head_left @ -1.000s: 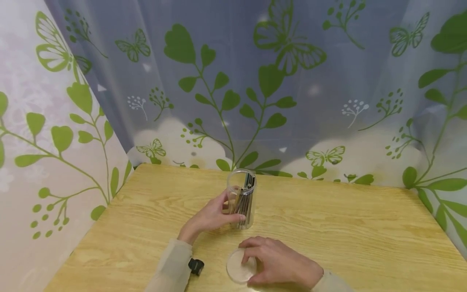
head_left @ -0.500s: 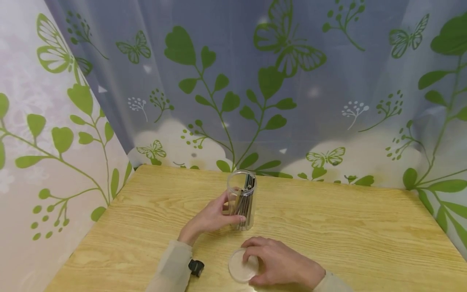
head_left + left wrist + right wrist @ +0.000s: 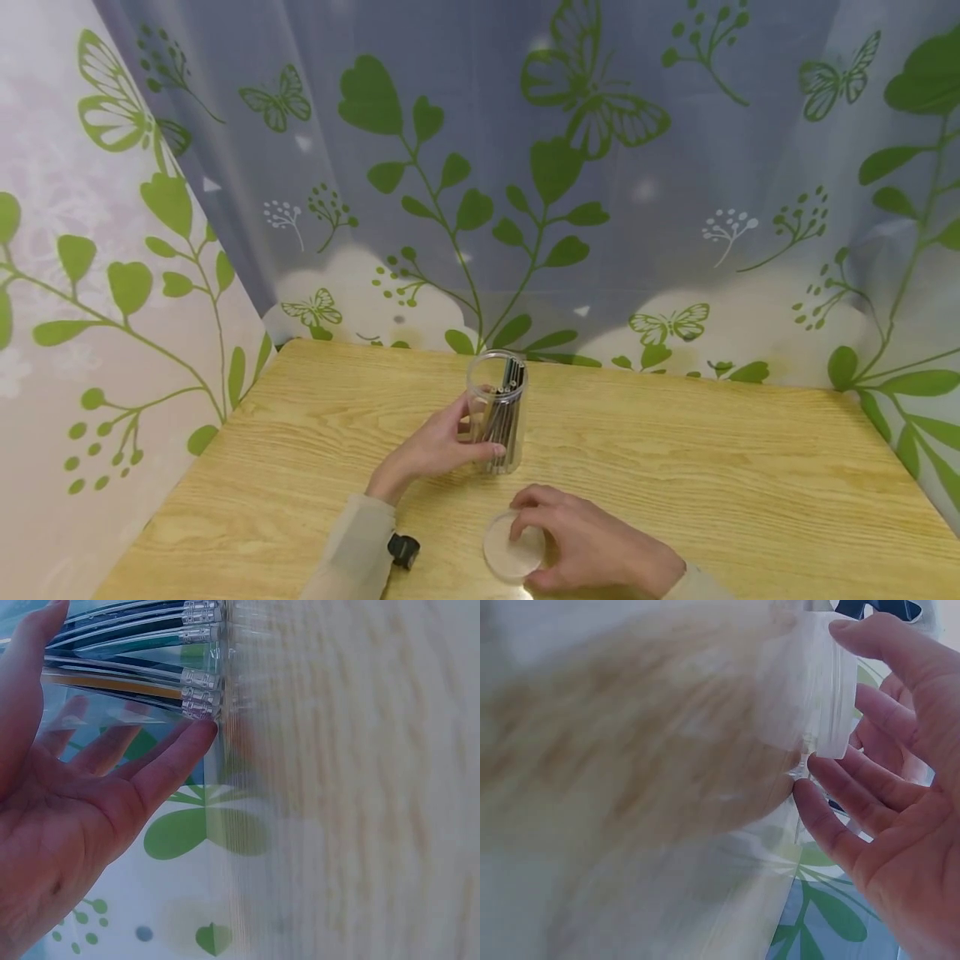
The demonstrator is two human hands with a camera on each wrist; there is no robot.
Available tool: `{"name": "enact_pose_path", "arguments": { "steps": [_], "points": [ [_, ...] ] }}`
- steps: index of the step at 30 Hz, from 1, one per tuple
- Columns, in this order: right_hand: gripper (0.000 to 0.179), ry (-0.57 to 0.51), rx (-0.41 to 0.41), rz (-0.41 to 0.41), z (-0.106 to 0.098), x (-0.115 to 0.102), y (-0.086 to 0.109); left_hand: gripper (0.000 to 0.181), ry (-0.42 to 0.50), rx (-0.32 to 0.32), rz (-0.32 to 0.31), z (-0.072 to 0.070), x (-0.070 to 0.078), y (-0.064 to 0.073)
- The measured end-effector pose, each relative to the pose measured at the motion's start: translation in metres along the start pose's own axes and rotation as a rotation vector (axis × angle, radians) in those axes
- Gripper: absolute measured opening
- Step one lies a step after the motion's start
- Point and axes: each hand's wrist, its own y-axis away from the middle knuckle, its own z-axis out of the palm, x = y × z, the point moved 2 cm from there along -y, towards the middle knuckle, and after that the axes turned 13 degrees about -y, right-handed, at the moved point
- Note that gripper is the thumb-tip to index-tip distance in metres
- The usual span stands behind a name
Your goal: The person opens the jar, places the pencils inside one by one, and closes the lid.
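Note:
A clear plastic jar (image 3: 519, 427) stands upright on the table, packed with several dark pencils (image 3: 501, 421). My left hand (image 3: 435, 443) grips it from the left side, thumb across the front. The left wrist view shows silver ferrules (image 3: 201, 679) at the pencils' lower ends, near the jar's base. Close to me, a round translucent lid (image 3: 506, 557) lies by the table surface. My right hand (image 3: 596, 540) holds this lid by its edge from the right, thumb and fingers curled around it. In the right wrist view the lid's rim (image 3: 838, 694) shows between thumb and fingertips.
The wood-grain table (image 3: 712, 467) reaches back to a blue-grey curtain (image 3: 465, 125) printed with leaves and butterflies. A pale patterned curtain (image 3: 45, 375) closes off the left side. A small black device (image 3: 403, 550) sits at the left sleeve's cuff.
My right hand and the lid have slid a little to the right along the table. The left hand and the jar have stayed in place.

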Motion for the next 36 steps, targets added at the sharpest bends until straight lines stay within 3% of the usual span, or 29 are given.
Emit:
{"name": "enact_pose_path", "arguments": {
  "steps": [18, 26, 36],
  "points": [
    [0.030, -0.033, 0.058, 0.008, -0.014, 0.005, 0.015, 0.090, 0.001, 0.002, -0.003, 0.000, 0.000, 0.001],
    [0.034, 0.010, 0.138, -0.049, -0.022, 0.009, 0.020, 0.090, 0.020, -0.003, 0.016, 0.000, -0.001, 0.000],
    [0.032, -0.020, 0.201, -0.030, -0.036, 0.013, 0.026, 0.091, 0.027, -0.016, -0.004, -0.001, -0.002, 0.000]
  ]
}}
